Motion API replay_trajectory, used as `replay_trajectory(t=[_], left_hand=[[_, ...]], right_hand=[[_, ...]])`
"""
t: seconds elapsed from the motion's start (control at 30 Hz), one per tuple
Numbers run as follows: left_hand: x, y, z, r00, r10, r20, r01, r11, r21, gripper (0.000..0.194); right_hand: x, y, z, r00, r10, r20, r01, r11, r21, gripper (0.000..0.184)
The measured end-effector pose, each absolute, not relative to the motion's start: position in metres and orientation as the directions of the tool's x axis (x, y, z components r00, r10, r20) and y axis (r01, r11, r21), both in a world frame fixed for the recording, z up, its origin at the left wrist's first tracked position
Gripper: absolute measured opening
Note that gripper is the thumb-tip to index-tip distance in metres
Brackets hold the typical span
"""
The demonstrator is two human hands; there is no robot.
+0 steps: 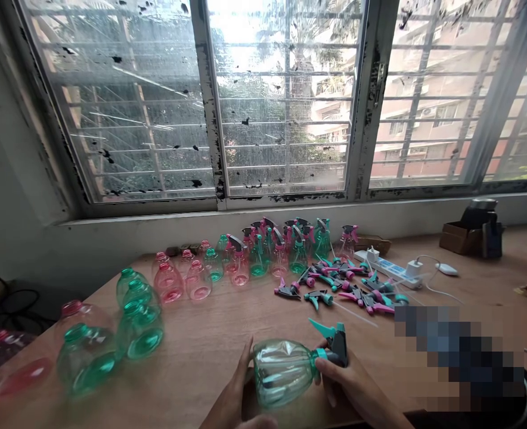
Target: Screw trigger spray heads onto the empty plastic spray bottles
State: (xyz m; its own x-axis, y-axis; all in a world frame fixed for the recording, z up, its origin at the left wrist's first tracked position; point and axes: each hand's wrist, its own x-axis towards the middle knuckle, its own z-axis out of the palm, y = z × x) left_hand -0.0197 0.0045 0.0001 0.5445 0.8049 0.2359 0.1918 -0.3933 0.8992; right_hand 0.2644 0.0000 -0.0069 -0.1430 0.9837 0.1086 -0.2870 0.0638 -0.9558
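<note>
A clear green plastic bottle (281,369) lies on its side near the front edge of the wooden table (219,333), between my two hands. My left hand (232,399) cups the bottle's base with fingers curved against it. My right hand (350,387) grips the neck, where a dark grey and teal trigger sprayer head (332,339) sits on the bottle. Both hands are closed on this bottle.
Empty green and pink bottles (140,316) lie at the left. Assembled spray bottles (281,247) stand below the window. Loose sprayer heads (344,286) are piled mid-table beside a white power strip (388,269). A brown box (469,235) sits far right.
</note>
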Motion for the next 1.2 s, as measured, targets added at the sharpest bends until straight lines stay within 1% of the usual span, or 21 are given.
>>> replay_trajectory(t=[0.07, 0.13, 0.2, 0.37, 0.43, 0.57, 0.73, 0.9, 1.03, 1.1, 1.2], left_hand=[[-0.022, 0.006, -0.002, 0.555, 0.798, 0.235, 0.175, -0.389, 0.905, 0.112], [-0.024, 0.008, -0.005, 0.547, 0.805, 0.229, 0.200, -0.391, 0.898, 0.104], [-0.026, 0.010, -0.007, 0.542, 0.811, 0.220, 0.216, -0.387, 0.897, 0.100], [-0.025, 0.012, -0.007, 0.554, 0.812, 0.183, 0.222, -0.356, 0.908, 0.106], [-0.024, 0.011, -0.005, 0.566, 0.805, 0.180, 0.234, -0.366, 0.901, 0.108], [-0.024, 0.008, -0.006, 0.585, 0.786, 0.200, 0.207, -0.383, 0.900, 0.119], [-0.024, 0.008, -0.011, 0.521, 0.821, 0.234, 0.228, -0.398, 0.888, 0.100], [-0.021, 0.005, -0.003, 0.514, 0.829, 0.221, 0.264, -0.398, 0.879, 0.108], [-0.021, 0.005, -0.001, 0.547, 0.811, 0.208, 0.241, -0.390, 0.889, 0.113], [-0.022, 0.006, -0.003, 0.557, 0.804, 0.211, 0.218, -0.386, 0.896, 0.110], [-0.025, 0.009, -0.008, 0.529, 0.821, 0.216, 0.243, -0.390, 0.888, 0.099]], right_hand=[[0.265, 0.001, -0.008, -0.143, 0.984, 0.109, -0.284, 0.065, -0.957, 0.043], [0.266, 0.002, -0.011, -0.136, 0.985, 0.104, -0.282, 0.062, -0.957, 0.042], [0.266, 0.003, -0.014, -0.132, 0.986, 0.099, -0.287, 0.058, -0.956, 0.042], [0.266, 0.002, -0.014, -0.128, 0.987, 0.097, -0.288, 0.056, -0.956, 0.038], [0.266, 0.001, -0.012, -0.127, 0.988, 0.088, -0.294, 0.047, -0.955, 0.039], [0.266, -0.001, -0.011, -0.173, 0.981, 0.085, -0.286, 0.033, -0.958, 0.044], [0.266, -0.001, -0.011, -0.176, 0.981, 0.081, -0.271, 0.031, -0.962, 0.043], [0.265, 0.001, -0.011, -0.182, 0.979, 0.093, -0.300, 0.035, -0.953, 0.044], [0.265, 0.002, -0.012, -0.150, 0.987, 0.065, -0.305, 0.016, -0.952, 0.044], [0.265, 0.001, -0.012, -0.138, 0.989, 0.057, -0.307, 0.012, -0.952, 0.044], [0.265, 0.000, -0.012, -0.136, 0.989, 0.064, -0.310, 0.019, -0.951, 0.044]])
